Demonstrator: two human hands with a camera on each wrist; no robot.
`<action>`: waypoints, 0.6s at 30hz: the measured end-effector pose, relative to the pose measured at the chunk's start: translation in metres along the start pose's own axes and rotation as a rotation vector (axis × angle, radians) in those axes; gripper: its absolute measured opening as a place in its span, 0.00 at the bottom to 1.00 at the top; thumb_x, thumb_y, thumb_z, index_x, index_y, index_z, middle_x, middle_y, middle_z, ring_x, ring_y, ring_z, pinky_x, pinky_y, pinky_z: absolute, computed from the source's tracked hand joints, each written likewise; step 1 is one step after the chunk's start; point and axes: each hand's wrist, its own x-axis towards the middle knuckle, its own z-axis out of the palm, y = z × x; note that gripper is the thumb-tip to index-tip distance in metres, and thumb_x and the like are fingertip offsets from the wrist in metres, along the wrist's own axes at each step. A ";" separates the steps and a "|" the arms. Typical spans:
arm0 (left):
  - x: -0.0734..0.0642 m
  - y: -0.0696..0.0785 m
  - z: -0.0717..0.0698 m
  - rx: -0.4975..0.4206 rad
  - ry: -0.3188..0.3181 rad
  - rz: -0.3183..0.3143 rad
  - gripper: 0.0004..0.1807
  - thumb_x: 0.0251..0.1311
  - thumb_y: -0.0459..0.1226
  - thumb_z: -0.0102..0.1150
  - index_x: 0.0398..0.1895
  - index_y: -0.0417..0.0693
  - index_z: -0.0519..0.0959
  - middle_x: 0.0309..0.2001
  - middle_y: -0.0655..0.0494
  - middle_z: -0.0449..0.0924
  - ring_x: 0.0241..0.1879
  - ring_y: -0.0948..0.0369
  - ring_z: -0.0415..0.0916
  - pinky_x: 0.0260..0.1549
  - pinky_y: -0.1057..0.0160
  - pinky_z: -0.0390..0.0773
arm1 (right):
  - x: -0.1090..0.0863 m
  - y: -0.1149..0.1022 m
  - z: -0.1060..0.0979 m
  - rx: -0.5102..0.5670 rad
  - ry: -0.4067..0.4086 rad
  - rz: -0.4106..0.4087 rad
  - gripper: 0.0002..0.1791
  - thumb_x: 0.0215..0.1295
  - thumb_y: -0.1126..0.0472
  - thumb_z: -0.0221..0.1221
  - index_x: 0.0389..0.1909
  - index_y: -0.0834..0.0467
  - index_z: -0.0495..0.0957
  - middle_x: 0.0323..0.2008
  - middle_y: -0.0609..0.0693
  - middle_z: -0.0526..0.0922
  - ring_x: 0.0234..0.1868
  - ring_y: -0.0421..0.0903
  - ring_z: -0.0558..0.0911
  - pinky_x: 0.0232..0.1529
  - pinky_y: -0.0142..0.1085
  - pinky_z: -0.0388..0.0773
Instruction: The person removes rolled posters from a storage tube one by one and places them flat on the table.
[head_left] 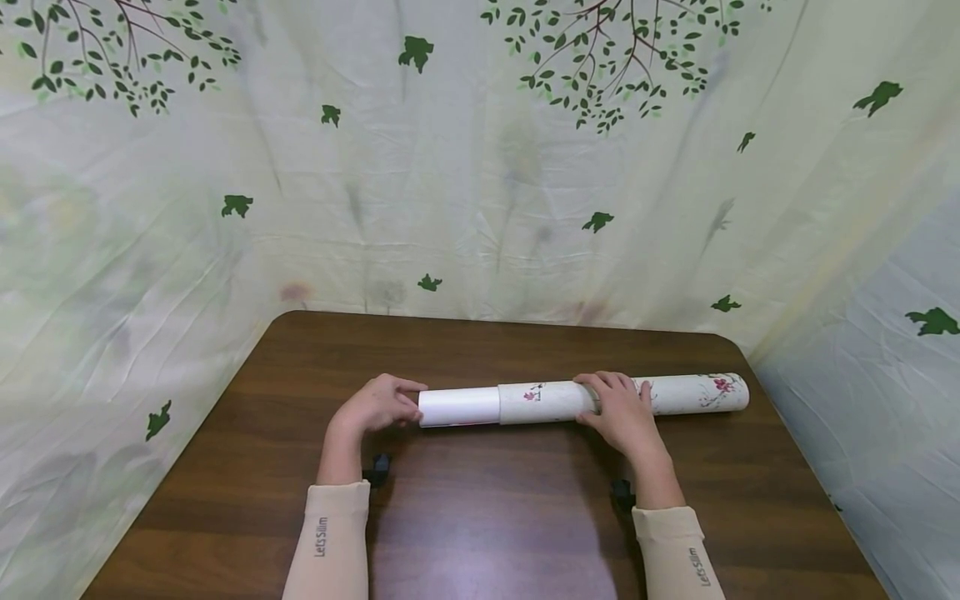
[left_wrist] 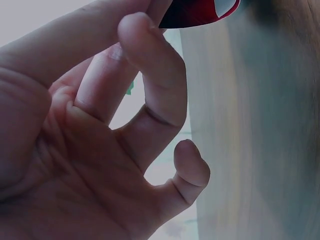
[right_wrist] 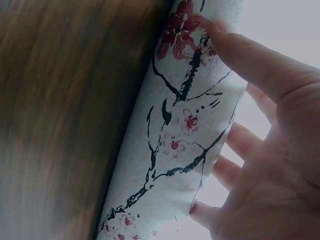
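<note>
A long floral tube (head_left: 690,394), off-white with red blossoms and dark branches, lies crosswise on the brown table. From its left end sticks out a rolled white sheet (head_left: 459,408). My left hand (head_left: 381,404) pinches the outer edge of that roll with thumb and fingertips. In the left wrist view, a dark red printed face of the rolled sheet (left_wrist: 202,12) shows at the top, by the fingertips, while the other fingers curl clear of it. My right hand (head_left: 618,408) grips the tube near its middle, thumb on the near side and fingers over the far side, as the right wrist view shows.
The wooden table (head_left: 495,517) has rounded far corners. Behind and beside it hangs a pale curtain (head_left: 480,208) printed with green leaves. Dark wrist camera mounts (head_left: 377,471) sit under both wrists.
</note>
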 end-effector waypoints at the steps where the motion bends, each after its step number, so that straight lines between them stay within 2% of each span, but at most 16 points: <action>1: 0.000 0.000 -0.001 0.004 0.000 0.003 0.29 0.61 0.31 0.71 0.67 0.39 0.81 0.39 0.48 0.90 0.30 0.58 0.81 0.32 0.63 0.77 | 0.000 0.000 0.000 0.001 0.001 0.000 0.33 0.67 0.52 0.72 0.72 0.45 0.75 0.74 0.58 0.73 0.79 0.65 0.62 0.74 0.80 0.39; 18: -0.001 -0.006 -0.007 -0.001 -0.003 0.001 0.29 0.61 0.31 0.72 0.68 0.39 0.80 0.40 0.48 0.90 0.31 0.60 0.80 0.33 0.63 0.77 | 0.002 0.005 -0.002 -0.002 -0.008 0.015 0.33 0.67 0.53 0.73 0.72 0.46 0.75 0.74 0.60 0.72 0.79 0.67 0.62 0.74 0.80 0.39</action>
